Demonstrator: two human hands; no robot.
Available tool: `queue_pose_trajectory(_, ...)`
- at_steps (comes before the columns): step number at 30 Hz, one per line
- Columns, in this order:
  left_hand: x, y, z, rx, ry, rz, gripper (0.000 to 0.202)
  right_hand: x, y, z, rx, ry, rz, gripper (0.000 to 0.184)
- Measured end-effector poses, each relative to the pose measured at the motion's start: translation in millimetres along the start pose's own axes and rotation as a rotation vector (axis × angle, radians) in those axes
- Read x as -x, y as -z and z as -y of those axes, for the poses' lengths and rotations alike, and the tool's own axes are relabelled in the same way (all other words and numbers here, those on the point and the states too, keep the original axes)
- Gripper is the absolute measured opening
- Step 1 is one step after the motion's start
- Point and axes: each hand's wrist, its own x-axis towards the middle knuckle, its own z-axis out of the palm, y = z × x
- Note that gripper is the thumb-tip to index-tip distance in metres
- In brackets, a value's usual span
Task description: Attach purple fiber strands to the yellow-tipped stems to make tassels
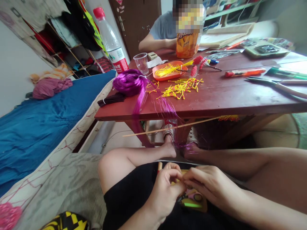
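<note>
Over my lap, my left hand (pixel 165 188) and my right hand (pixel 212 188) meet with fingertips pinched together. Whatever lies between the fingers is too small or hidden to name. Just beneath them a yellowish tray (pixel 204 206) rests on dark cloth. In it I see a ring-shaped handle (pixel 198 197), possibly of scissors, and a bright green strip (pixel 190 204). A pale wooden stick end (pixel 160 166) pokes up behind my left hand. On the table edge ahead lies a bundle of shiny purple thread (pixel 129 81), its loose strands hanging down.
Short yellow red-tipped stems (pixel 179 89) lie before an orange dish (pixel 159 76). Pliers (pixel 280 85), a red-orange pen-like tool (pixel 244 72), a plastic cup (pixel 141 62) and a bottle (pixel 115 48) share the table (pixel 216 99). A thin stick (pixel 155 130) crosses below its edge. Another person (pixel 160 32) sits opposite.
</note>
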Motion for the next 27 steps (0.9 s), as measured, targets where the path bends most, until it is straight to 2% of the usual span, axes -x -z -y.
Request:
queue_pose_trajectory(2,1,-0.5,1,-0.020,-0.019,0.009,0.011,-1,-3,0,-0.253,-0.254,0.061,0.031)
queue_pose_trajectory(5,1,-1.3,3,0.018,0.002,0.033,0.010,-1,-7,-1,-0.598,-0.474,0.081,0.034)
queue_pose_trajectory(8,1,-2.2,5,-0.010,-0.027,0.022,0.008,-2,-10,-2,-0.809,-0.577,0.036,0.041)
queue_pose_trajectory(11,2,-2.7,4,-0.122,-0.114,-0.010,0.011,-3,-11,-2,-0.902,-0.611,-0.013,0.042)
queue_pose_trajectory(14,5,-2.4,5,-0.359,-0.309,-0.082,0.013,-6,-12,-1,-0.966,-0.637,-0.052,0.039)
queue_pose_trajectory(18,8,0.6,8,-0.723,-0.713,-0.144,0.016,-9,-10,1,-1.031,-0.657,-0.053,0.037)
queue_pose_trajectory(22,8,7.5,11,-0.964,-1.113,-0.091,0.017,-11,-6,2,-1.089,-0.693,0.027,0.037)
queue_pose_trajectory(24,6,10.9,10,-1.034,-1.241,-0.050,0.015,-11,-5,1,-1.135,-0.723,0.060,0.036)
queue_pose_trajectory(27,3,14.6,7,-1.117,-1.351,-0.022,0.013,-12,-6,0,-1.174,-0.751,0.084,0.034)
